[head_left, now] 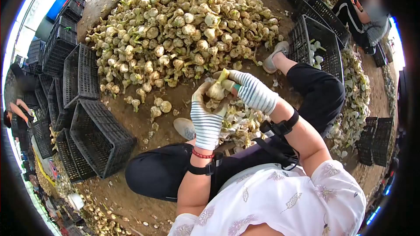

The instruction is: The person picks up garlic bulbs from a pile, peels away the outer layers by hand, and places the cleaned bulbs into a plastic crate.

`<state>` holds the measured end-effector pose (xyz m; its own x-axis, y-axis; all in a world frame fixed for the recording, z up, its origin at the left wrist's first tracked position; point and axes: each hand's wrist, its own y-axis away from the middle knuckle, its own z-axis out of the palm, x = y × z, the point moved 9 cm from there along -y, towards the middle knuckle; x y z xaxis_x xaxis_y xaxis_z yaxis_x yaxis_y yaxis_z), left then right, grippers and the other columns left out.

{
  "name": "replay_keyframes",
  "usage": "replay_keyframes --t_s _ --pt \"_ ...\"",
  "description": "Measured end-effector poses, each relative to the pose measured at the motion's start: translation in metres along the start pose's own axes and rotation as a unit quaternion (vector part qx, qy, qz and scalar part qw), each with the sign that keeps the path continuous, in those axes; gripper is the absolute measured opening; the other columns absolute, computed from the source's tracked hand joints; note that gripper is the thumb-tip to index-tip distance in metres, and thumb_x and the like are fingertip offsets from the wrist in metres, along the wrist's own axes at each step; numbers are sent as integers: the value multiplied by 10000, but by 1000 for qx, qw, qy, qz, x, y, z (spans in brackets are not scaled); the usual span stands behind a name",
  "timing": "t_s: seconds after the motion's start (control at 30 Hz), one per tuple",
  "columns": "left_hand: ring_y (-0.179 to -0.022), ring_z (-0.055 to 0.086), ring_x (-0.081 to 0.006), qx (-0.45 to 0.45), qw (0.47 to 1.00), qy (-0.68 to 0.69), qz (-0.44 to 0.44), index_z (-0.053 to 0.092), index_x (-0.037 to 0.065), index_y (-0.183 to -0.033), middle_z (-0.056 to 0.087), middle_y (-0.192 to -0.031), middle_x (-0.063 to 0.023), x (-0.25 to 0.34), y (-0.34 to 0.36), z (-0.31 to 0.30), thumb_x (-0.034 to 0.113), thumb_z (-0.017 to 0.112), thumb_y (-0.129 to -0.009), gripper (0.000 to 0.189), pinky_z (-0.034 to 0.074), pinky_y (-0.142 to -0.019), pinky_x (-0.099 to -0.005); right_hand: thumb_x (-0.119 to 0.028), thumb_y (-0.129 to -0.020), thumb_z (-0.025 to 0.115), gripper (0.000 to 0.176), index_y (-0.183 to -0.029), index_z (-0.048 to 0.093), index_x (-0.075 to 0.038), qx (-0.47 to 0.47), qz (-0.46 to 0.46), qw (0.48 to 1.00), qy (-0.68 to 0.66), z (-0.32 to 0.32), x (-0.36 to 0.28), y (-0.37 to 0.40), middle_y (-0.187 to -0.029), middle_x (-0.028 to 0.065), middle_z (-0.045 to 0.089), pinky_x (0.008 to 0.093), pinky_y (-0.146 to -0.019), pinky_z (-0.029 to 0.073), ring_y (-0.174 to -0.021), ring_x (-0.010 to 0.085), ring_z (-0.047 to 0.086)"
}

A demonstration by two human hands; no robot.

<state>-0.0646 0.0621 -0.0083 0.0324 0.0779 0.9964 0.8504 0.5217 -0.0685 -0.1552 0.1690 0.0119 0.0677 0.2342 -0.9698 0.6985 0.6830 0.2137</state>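
In the head view a garlic bulb with a short yellow-green stem is held up between my two gloved hands. My left hand, in a striped glove with soiled fingers, is closed around the bulb from below and the left. My right hand, in a matching striped glove, has its fingers closed at the bulb's stem and right side. A small green and orange piece shows at the right thumb; what it is I cannot make out. Loose garlic skins lie on the ground beneath my hands.
A large heap of garlic bulbs rises ahead. Black plastic crates stand at left and right, the right one holding some white bulbs. More peelings lie at right. One person sits far right; another person's arm shows far left.
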Motion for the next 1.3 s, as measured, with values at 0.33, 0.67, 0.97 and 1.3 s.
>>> replay_keyframes --t_s 0.33,0.67,0.97,1.3 --pt "-1020 600 -159 -3 952 255 -168 455 78 -1358 582 -1223 -90 -49 -3 7 144 531 -1001 372 524 -875 -299 -100 -961 554 222 -1134 674 -30 -22 -33 998 55 -21 7 25 -812 -18 653 224 -648 450 -722 26 516" --pt "-868 528 -96 -3 983 76 -164 619 39 -1045 593 -989 -16 -51 3 15 198 680 -956 192 479 -750 -250 -104 -926 588 237 -1119 665 10 41 29 999 11 -26 51 44 -771 28 648 284 -627 474 -688 92 542" --pt "-859 568 -110 -10 982 130 -137 633 51 -1117 646 -978 -9 -25 1 -12 371 653 -966 355 468 -750 -248 -49 -886 550 202 -1041 668 6 78 38 964 253 -98 139 24 -863 208 700 403 -732 542 -779 333 682" --pt "-1008 577 -133 6 1000 -26 14 636 51 -1169 629 -1120 -21 -9 -5 6 143 668 -955 236 473 -905 -281 -188 -894 694 252 -1095 688 -35 106 -32 980 164 -44 -2 25 -868 185 689 377 -735 532 -796 334 669"
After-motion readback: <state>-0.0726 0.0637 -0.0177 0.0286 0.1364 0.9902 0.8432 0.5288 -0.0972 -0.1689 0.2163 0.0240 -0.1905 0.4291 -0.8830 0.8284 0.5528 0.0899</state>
